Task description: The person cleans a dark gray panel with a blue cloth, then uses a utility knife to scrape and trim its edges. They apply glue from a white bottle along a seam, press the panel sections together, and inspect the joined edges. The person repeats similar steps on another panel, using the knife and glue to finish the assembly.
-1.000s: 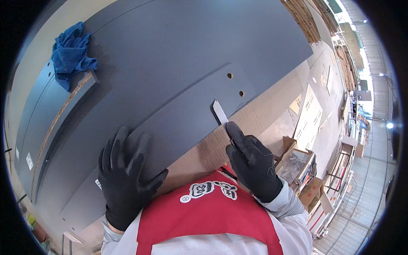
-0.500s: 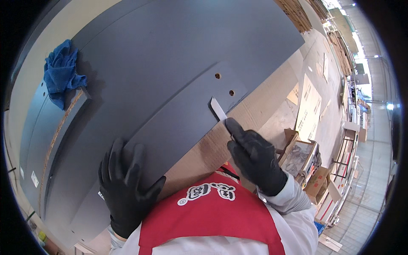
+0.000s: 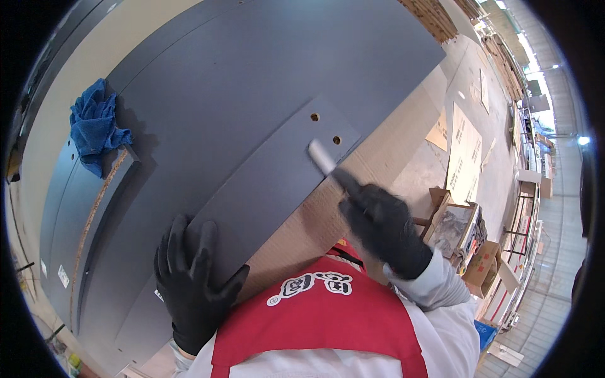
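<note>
A narrow dark grey board (image 3: 265, 176) with two round holes at its far right end lies on a larger dark grey panel (image 3: 252, 69). My left hand (image 3: 195, 283), in a black glove, rests flat on the near end of the narrow board, fingers spread. In my right hand (image 3: 384, 227), also gloved in black, is a flat-bladed knife (image 3: 322, 157), its handle hidden by the fingers. The pale blade, smeared by motion, lies over the board's right edge, just short of the holes.
A blue cloth (image 3: 97, 126) hangs over an upright board with a raw chipboard edge (image 3: 94, 220) at left. Cardboard (image 3: 315, 217) lies under the panel's near edge. To the right are an open carton (image 3: 482, 268), a wooden box (image 3: 450, 230) and flat cardboard sheets (image 3: 464, 151) on the floor.
The view has shifted slightly, so the boards and cloth sit a little differently. The knife blade, sharp before, is now blurred by motion at nearly the same spot. My left hand stays on the board.
</note>
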The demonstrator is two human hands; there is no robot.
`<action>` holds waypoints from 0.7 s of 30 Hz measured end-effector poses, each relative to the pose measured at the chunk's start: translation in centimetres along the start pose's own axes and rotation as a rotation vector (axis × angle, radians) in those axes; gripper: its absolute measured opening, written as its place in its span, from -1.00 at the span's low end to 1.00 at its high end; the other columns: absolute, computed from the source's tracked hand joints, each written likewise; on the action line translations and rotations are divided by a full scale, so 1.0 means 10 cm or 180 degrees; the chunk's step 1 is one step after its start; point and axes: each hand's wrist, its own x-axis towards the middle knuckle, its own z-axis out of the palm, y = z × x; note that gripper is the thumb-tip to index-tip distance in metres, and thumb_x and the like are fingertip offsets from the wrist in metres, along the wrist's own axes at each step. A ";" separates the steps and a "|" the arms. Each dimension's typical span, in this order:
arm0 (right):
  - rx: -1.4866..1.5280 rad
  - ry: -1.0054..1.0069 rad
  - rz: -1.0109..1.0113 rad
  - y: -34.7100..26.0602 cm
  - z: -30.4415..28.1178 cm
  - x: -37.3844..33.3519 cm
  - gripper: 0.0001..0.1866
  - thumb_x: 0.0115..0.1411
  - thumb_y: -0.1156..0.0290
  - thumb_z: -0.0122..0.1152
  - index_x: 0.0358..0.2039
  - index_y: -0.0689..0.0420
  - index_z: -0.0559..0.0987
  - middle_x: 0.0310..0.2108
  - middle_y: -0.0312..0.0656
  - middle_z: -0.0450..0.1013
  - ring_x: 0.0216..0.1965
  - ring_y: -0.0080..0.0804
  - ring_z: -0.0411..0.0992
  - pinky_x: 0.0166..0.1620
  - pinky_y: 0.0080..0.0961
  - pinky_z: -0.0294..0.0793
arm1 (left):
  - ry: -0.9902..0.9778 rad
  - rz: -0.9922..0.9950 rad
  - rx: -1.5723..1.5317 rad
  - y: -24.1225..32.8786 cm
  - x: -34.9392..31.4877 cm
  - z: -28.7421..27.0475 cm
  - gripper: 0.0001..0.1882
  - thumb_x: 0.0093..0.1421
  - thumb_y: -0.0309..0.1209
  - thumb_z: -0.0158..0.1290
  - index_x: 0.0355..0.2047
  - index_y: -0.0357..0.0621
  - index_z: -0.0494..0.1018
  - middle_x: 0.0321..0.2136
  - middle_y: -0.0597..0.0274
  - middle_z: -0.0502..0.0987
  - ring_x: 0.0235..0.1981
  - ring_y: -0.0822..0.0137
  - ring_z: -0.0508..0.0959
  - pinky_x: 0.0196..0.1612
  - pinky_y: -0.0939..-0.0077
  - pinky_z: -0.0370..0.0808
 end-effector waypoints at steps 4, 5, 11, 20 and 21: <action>0.0066 -0.0007 0.0390 0.03 -0.06 0.05 -0.81 0.10 0.48 0.20 -0.27 0.27 0.53 -0.54 -0.07 0.40 -0.51 -0.31 0.44 -0.44 -0.48 0.42 | 0.0004 -0.0008 0.0045 0.01 -0.02 -0.01 -0.25 -0.10 -0.03 0.20 0.12 0.01 0.30 0.12 -0.15 0.24 0.13 -0.14 0.28 0.09 -0.07 0.24; -0.0055 -0.0035 0.0063 -0.01 -0.03 0.01 -0.83 0.09 0.49 0.20 -0.29 0.27 0.53 -0.53 -0.09 0.40 -0.49 -0.31 0.44 -0.42 -0.49 0.42 | -0.0003 -0.0012 0.0058 0.03 -0.01 -0.02 -0.24 -0.10 -0.03 0.20 0.12 0.01 0.30 0.12 -0.15 0.24 0.13 -0.14 0.28 0.10 -0.06 0.24; 0.0614 0.0663 0.1032 0.61 -0.26 0.09 -0.53 0.22 0.39 0.06 0.16 0.09 0.35 -0.42 -0.20 0.48 -0.60 -0.53 0.41 -0.59 -0.62 0.36 | 0.0042 -0.0064 -0.0044 0.02 -0.02 -0.03 -0.27 -0.08 -0.05 0.20 0.12 0.01 0.30 0.12 -0.13 0.25 0.11 -0.14 0.28 0.13 -0.03 0.21; 0.3055 -0.0108 0.2077 0.83 0.16 -0.97 -0.40 0.33 0.26 -0.13 0.34 -0.13 -0.02 -0.50 -0.15 0.48 -0.64 -0.51 0.41 -0.57 -0.60 0.41 | 0.0436 0.0285 0.0281 -0.10 -0.02 0.07 -0.27 -0.04 -0.15 0.22 0.15 -0.04 0.28 0.16 -0.05 0.26 0.18 -0.03 0.25 0.20 0.09 0.18; 0.2965 -0.0121 0.2146 0.87 0.17 -1.13 -0.40 0.32 0.25 -0.13 0.34 -0.11 -0.01 -0.51 -0.16 0.47 -0.65 -0.52 0.40 -0.57 -0.60 0.40 | 0.0520 0.0376 0.0229 -0.12 -0.04 0.08 -0.30 -0.01 -0.16 0.20 0.14 -0.05 0.29 0.15 -0.05 0.26 0.18 -0.04 0.25 0.20 0.08 0.18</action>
